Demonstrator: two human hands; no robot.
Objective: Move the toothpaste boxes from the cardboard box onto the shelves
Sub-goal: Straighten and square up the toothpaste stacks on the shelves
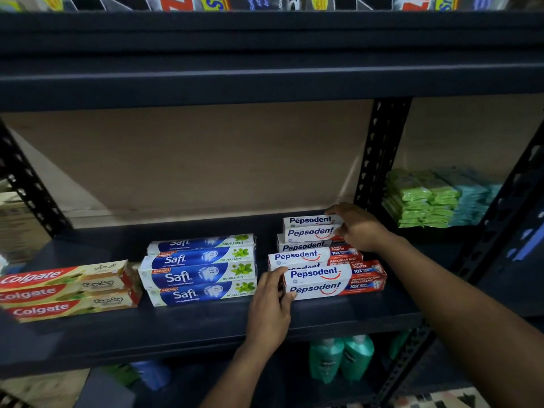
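Note:
Several red-and-white Pepsodent boxes (321, 257) lie stacked in rows on the dark shelf (206, 325). My left hand (270, 307) grips the left end of the front Pepsodent stack (329, 282), thumb on top and fingers curled at the end. My right hand (357, 228) holds the right end of the rear Pepsodent boxes (309, 226), fingers wrapped over them. Blue Safi boxes (200, 270) sit stacked to the left, and red Colgate boxes (67, 290) lie further left. The cardboard box is not in view.
A black perforated upright (379, 154) stands behind the Pepsodent stack. Green and teal packets (432, 198) fill the neighbouring bay on the right. Teal bottles (341, 357) stand on the shelf below. Packaged goods line the shelf above (265, 2).

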